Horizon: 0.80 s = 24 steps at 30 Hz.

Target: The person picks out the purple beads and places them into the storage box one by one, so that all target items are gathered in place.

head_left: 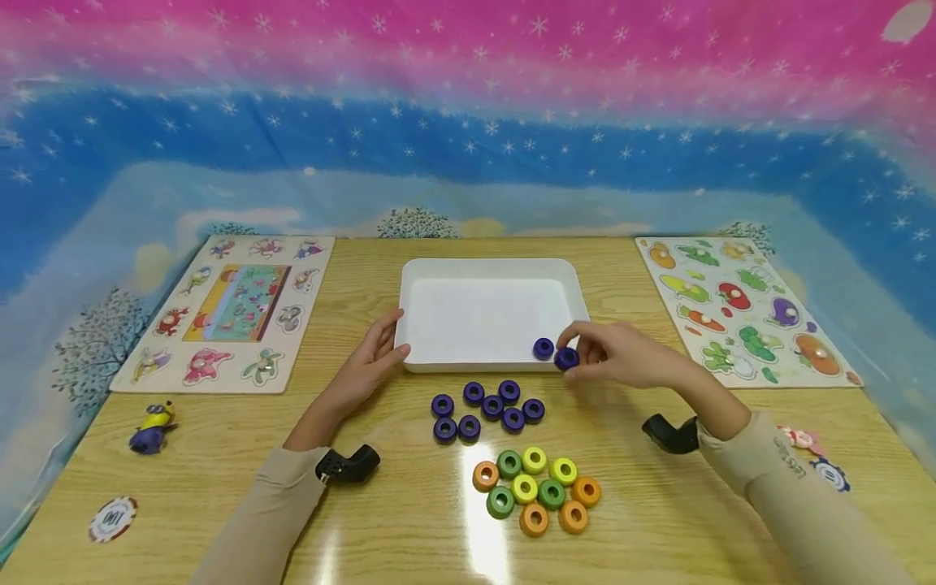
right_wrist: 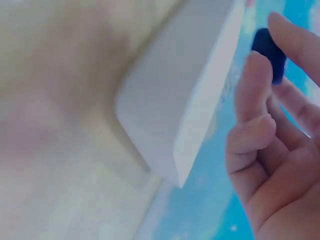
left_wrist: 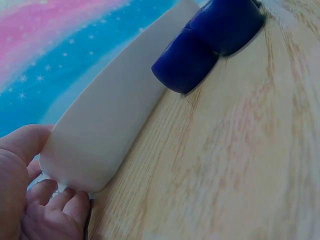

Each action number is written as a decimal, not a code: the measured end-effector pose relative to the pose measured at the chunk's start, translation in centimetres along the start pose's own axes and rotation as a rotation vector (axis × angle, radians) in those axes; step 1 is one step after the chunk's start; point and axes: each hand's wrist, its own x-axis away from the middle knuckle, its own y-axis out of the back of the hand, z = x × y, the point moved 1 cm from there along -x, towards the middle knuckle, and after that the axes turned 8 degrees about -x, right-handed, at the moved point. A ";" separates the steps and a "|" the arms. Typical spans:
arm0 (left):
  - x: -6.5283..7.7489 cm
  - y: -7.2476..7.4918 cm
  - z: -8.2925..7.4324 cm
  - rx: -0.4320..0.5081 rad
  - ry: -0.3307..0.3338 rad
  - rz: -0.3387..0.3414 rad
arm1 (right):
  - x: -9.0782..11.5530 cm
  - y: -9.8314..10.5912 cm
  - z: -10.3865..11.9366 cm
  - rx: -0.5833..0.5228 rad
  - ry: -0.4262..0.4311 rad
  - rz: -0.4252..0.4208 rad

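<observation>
A white tray (head_left: pixel 483 317) lies on the wooden table, with one dark purple ring (head_left: pixel 543 348) inside near its front right corner. My left hand (head_left: pixel 369 357) grips the tray's left end; in the left wrist view the thumb is at the rim and the fingers curl at the corner. Between thumb and fingertips, my right hand (head_left: pixel 621 353) pinches another purple ring (right_wrist: pixel 270 54) over the tray's front right corner. Several more purple rings (head_left: pixel 492 407) lie on the table just in front of the tray.
Closer to me sits a cluster of green, yellow and orange rings (head_left: pixel 525 488). Picture peg boards flank the tray, a sea-animal board (head_left: pixel 292 357) left and a vegetable board (head_left: pixel 702 313) right. A small yellow-and-blue figure (head_left: pixel 153 428) and poker chips (head_left: pixel 113 519) lie toward the sides.
</observation>
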 end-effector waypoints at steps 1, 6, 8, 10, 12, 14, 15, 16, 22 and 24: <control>0.0 0.0 0.0 0.001 0.001 -0.003 | -0.4 0.6 -0.1 -0.001 0.001 -0.024; 0.0 -0.1 0.1 0.006 0.009 -0.005 | -3.1 1.8 -1.6 -0.005 -0.009 -0.056; 0.0 -0.2 0.2 0.009 0.016 -0.006 | -4.1 1.7 -2.4 0.015 -0.019 -0.035; 0.0 -0.2 0.3 0.015 0.019 0.000 | -5.0 1.5 -3.1 0.047 -0.037 -0.010; 0.0 -0.3 0.4 0.019 0.019 0.006 | -5.6 1.3 -3.6 0.086 -0.064 0.012; 0.0 -0.3 0.4 0.018 0.019 0.010 | -6.1 1.1 -3.9 0.128 -0.090 0.036; 0.0 -0.3 0.5 0.019 0.018 0.012 | -6.2 1.0 -4.0 0.152 -0.104 0.050; 0.0 -0.2 0.5 0.017 0.017 0.011 | -6.4 1.0 -4.0 0.170 -0.116 0.063; 0.1 0.1 0.2 -0.004 0.018 -0.002 | -7.1 1.0 -3.6 0.232 -0.135 0.105; 0.1 0.2 0.1 -0.011 0.014 -0.002 | -7.2 1.0 -3.5 0.218 -0.136 0.116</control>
